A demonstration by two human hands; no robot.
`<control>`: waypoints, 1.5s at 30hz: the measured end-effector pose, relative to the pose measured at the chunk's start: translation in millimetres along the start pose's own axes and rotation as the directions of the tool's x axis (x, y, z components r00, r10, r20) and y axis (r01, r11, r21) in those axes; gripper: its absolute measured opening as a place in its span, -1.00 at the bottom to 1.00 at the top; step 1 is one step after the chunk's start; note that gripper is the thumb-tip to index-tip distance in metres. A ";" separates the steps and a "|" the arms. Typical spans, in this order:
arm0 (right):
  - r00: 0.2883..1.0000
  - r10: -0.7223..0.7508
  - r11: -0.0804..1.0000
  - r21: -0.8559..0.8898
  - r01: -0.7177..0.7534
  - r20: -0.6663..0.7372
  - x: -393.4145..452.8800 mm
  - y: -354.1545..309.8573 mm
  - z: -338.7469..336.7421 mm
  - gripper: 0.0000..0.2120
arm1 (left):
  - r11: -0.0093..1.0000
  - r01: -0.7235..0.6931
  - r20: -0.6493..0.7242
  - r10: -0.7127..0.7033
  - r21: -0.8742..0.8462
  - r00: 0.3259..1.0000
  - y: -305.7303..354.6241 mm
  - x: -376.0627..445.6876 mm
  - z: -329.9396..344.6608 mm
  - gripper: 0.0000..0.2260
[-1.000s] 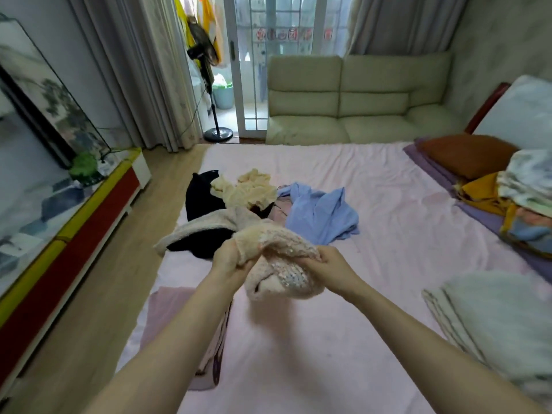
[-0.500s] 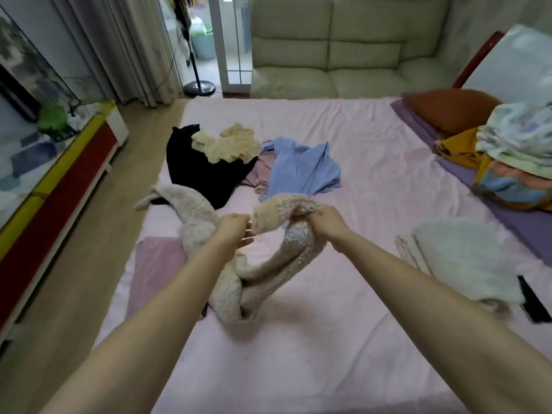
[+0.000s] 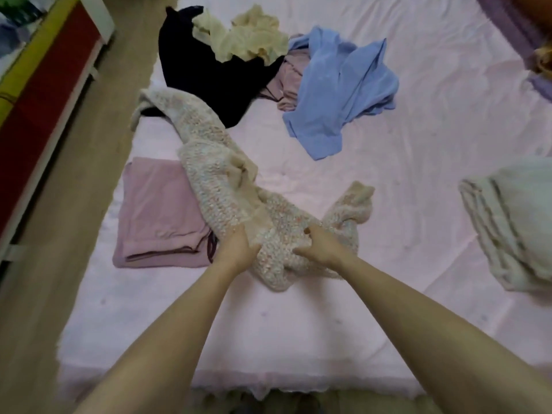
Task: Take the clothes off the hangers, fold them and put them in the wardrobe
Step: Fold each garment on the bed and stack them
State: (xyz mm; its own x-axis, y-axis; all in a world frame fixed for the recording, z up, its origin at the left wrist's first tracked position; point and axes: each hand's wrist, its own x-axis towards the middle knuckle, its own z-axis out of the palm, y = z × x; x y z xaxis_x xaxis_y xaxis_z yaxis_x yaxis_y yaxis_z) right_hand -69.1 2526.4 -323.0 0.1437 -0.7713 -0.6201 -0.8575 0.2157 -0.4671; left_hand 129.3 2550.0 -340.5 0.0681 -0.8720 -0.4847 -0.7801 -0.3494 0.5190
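A red cabinet (image 3: 44, 85) runs along the floor at far left, beside the bed (image 3: 418, 204), where a folded mauve garment (image 3: 158, 213) lies near the left edge. The cream sweater (image 3: 209, 174) sprawls across the sheet just right of it, the left hand (image 3: 236, 249) and right hand (image 3: 321, 245) each in a closed grip on its near end. Beyond lie a black garment (image 3: 194, 64), yellow top (image 3: 248, 34) and blue shirt (image 3: 337, 85), with 1 pale folded cloth (image 3: 513, 222) at far right.

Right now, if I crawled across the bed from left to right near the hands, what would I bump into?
Folded purple cloth → left hand → knitted sweater gripped by both hands → right hand → folded pale blanket.
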 end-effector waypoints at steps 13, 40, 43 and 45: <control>0.989 -0.129 0.938 0.315 0.147 -0.079 60.1 -12.9 111.8 -0.41 | 0.880 0.195 -0.180 -0.296 -0.433 0.938 -24.0 47.9 35.6 -0.53; 0.998 -0.042 0.989 -0.147 0.035 -0.046 133.3 34.9 9.5 -0.51 | 0.758 -0.402 0.340 0.250 0.514 0.907 27.3 125.1 19.0 -0.49; 0.982 -0.092 0.988 -0.105 0.110 0.162 156.8 44.1 22.9 -0.54 | 0.814 -0.347 0.517 0.068 0.466 0.853 14.9 120.0 26.8 -0.41; 0.976 -0.106 0.993 -0.021 0.113 0.191 155.8 47.6 22.2 -0.69 | 0.828 -0.309 0.529 0.018 0.467 0.848 3.9 116.6 27.6 -0.42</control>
State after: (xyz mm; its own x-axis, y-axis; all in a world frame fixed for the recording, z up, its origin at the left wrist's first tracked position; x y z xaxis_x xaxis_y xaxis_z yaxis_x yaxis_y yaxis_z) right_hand -76.6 2429.8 -455.9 0.3261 -0.6609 -0.6760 -0.8462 0.1148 -0.5204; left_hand 117.0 2456.4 -414.5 -0.2852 -0.5649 -0.7743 -0.9579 0.1400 0.2507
